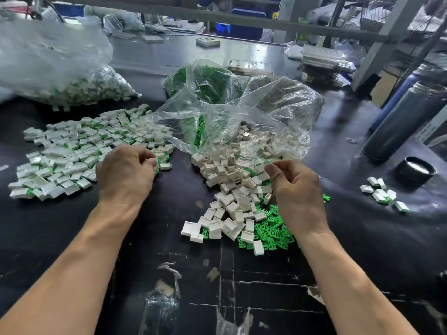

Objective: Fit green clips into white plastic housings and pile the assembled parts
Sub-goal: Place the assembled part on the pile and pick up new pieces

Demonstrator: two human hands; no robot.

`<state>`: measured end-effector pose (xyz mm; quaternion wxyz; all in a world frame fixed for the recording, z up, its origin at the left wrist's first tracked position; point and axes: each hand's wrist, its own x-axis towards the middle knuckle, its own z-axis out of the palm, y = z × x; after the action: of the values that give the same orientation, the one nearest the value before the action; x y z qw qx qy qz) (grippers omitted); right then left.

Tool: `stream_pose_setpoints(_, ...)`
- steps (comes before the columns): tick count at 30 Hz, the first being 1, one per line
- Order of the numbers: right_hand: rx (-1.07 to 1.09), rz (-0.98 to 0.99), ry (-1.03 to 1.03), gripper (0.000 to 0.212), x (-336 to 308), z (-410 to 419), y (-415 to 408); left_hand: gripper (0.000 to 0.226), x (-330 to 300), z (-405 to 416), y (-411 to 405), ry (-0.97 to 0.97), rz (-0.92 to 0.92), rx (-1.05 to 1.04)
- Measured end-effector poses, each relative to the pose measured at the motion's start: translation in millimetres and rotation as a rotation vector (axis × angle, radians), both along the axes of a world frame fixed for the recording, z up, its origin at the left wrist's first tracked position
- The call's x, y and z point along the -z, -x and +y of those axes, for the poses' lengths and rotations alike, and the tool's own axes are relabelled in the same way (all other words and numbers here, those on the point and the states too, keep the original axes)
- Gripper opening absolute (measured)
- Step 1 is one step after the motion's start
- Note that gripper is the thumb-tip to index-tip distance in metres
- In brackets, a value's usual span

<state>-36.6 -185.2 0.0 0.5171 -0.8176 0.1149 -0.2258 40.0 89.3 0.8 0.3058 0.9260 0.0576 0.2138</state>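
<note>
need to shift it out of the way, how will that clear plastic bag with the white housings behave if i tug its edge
The clear bag looks thin and crumpled, so it will probably flop and stretch rather than slide whole. Its mouth lies open towards the white housings, so a tug may spill more. It looks light itself.

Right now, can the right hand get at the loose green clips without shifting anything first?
Probably yes. The right hand hovers just above the green clips, which lie bare on the table beside the white housings. The plastic bag sits farther back, not over them.
</note>
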Motion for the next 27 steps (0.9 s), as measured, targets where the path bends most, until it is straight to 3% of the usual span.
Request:
stream_pose_setpoints(7, 0.067, 0.079, 0.112, 0.023, 0.7, -7.7, 0.2, 0.010, 6.4, 8.9, -6.3, -0.062, 0.009, -0.081)
stream_pose_setpoints(15, 0.071, 0.178, 0.217, 0.023, -1.1, -18.0, -0.2, 0.016, 0.8, 6.4, -1.3, -0.120, -0.044, -0.091)
stream_pose_setpoints(17, 0.070, 0.229, 0.242, 0.020, -2.8, -22.7, -0.2, 0.014, -3.0, -4.9, 4.8, -0.081, -0.083, 0.016)
stream_pose_setpoints(21, 0.112, 0.359, 0.356, 0.016, -7.5, -34.2, -0.2, 0.008, -0.1, -40.1, 24.4, 0.053, 0.030, 0.342)
stream_pose_setpoints(27, 0.150, 0.479, 0.408, 0.009, -14.5, -50.6, -0.3, 0.025, 16.1, -67.0, 31.6, -0.030, 0.080, 0.423)
